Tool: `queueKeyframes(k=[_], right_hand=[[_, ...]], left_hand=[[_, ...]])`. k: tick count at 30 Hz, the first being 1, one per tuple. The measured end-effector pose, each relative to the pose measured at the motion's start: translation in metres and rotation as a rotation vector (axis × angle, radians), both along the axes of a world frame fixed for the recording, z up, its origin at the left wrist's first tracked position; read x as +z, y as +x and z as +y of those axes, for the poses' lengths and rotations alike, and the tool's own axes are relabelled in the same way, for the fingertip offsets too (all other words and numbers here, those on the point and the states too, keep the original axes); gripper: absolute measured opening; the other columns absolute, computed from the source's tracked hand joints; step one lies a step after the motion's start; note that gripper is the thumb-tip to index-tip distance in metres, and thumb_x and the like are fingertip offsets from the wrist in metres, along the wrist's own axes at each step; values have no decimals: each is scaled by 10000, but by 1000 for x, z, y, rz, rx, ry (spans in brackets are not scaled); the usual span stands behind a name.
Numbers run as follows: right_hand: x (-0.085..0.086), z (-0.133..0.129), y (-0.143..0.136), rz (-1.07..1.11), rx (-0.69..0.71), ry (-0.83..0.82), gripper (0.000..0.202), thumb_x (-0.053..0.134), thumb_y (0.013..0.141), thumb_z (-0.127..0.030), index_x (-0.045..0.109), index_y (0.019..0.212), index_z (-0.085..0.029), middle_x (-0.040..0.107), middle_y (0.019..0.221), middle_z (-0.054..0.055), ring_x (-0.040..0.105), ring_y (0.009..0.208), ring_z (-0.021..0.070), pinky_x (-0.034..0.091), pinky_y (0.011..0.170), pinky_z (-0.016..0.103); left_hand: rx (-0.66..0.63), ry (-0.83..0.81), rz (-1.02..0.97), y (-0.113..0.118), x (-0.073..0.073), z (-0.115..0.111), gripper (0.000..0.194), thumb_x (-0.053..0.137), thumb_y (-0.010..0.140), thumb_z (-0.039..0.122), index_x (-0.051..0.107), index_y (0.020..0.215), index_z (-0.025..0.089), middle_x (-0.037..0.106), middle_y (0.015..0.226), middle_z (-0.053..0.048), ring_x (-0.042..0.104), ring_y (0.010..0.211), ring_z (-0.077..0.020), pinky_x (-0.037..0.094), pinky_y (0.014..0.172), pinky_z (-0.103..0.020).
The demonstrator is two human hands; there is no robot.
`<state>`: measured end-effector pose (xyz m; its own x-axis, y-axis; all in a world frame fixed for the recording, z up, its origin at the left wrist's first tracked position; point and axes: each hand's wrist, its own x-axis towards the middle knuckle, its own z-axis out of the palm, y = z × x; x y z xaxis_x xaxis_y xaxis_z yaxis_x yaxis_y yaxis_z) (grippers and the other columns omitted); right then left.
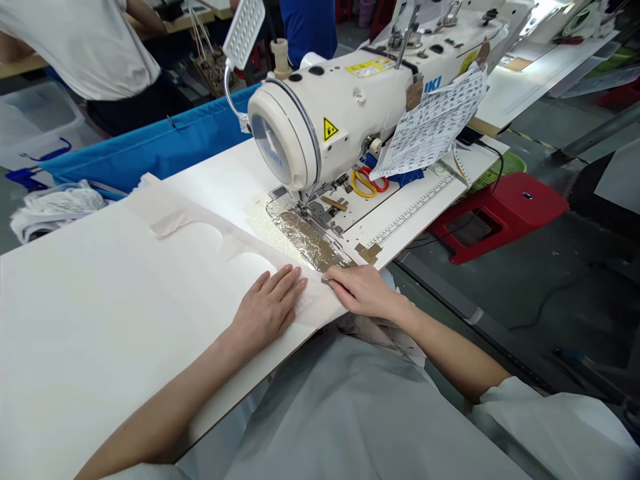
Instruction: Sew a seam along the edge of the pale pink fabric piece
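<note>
Right hand [364, 291] pinches a seemingly metal tool [326, 281] on fabric [231, 241] under open left hand [267, 308].

A sewing workshop: beyond the two hands [270, 307] [363, 290] stands an industrial sewing machine [350, 110] set into a white table [100, 320]. More machines stand farther off to the right, and ahead of the left hand other people [83, 47] [309, 27] are at work tables [187, 23].
</note>
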<state>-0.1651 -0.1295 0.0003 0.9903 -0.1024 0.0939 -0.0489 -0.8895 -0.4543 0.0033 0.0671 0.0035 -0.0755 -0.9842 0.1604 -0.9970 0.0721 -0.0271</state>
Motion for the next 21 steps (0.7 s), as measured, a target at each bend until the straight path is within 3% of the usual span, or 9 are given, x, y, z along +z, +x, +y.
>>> queueKeyframes(k=[5, 10, 21], right_hand=[[-4, 4, 9, -13, -38, -1, 261, 281, 1019, -275, 515, 1102, -196, 676, 875, 30, 574, 677, 158, 268, 587, 278], [4, 4, 13, 55, 9, -35, 230, 313, 1012, -239, 527, 1076, -187, 677, 889, 32, 586, 724, 158, 243, 572, 281], [7, 10, 23, 128, 32, -128, 162, 374, 974, -198, 533, 999, -182, 667, 868, 40, 571, 751, 158, 194, 560, 277]], left_hand=[[-31, -26, 34, 0, -3, -1, 454, 338, 951, 109, 489, 1379, 99, 492, 1462, -125, 412, 1385, -257, 405, 1103, -456], [-44, -26, 83, -8, -9, -2, 495, 390, 944, 177, 435, 1435, 127, 492, 1460, -126, 401, 1390, -264, 333, 1151, -474], [-43, -45, 11, -11, -6, -4, 455, 359, 944, 186, 518, 1364, 110, 537, 1419, -123, 444, 1349, -280, 371, 1090, -459]])
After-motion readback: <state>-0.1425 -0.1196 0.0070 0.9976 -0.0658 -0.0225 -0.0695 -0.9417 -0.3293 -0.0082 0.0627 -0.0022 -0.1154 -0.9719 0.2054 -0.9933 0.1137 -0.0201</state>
